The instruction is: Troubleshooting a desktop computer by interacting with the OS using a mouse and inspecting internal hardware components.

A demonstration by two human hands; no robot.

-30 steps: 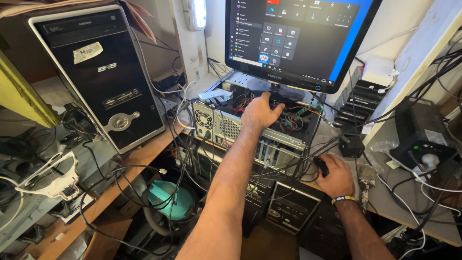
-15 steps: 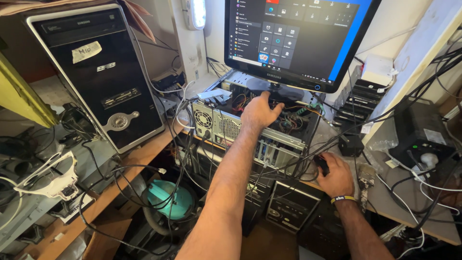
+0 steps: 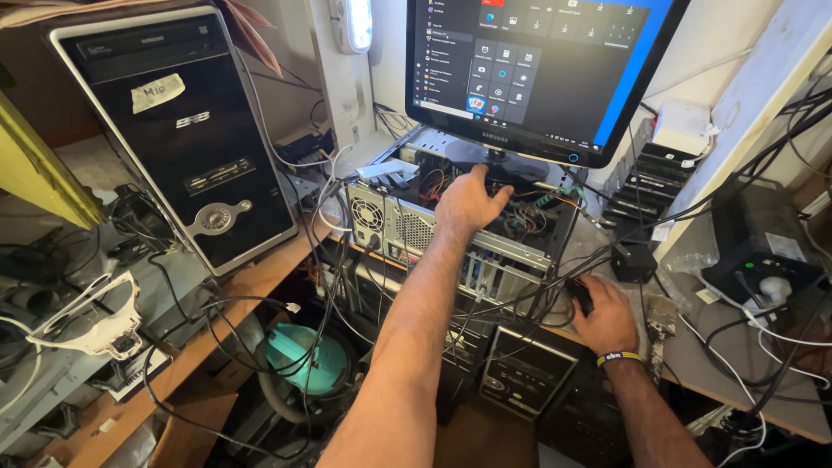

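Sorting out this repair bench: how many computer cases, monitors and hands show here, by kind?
Computer cases: 3, namely the black tower, the open case under the left hand, and the lower case.
Monitors: 1, the lit monitor.
Hands: 2, counting the right hand on a small black thing among cables.
Total: 6.

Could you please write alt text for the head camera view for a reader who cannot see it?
A person's left hand reaches into an open computer case full of wires below a lit monitor, while the right hand rests on a small dark object on the cluttered bench. A black tower computer stands at left.
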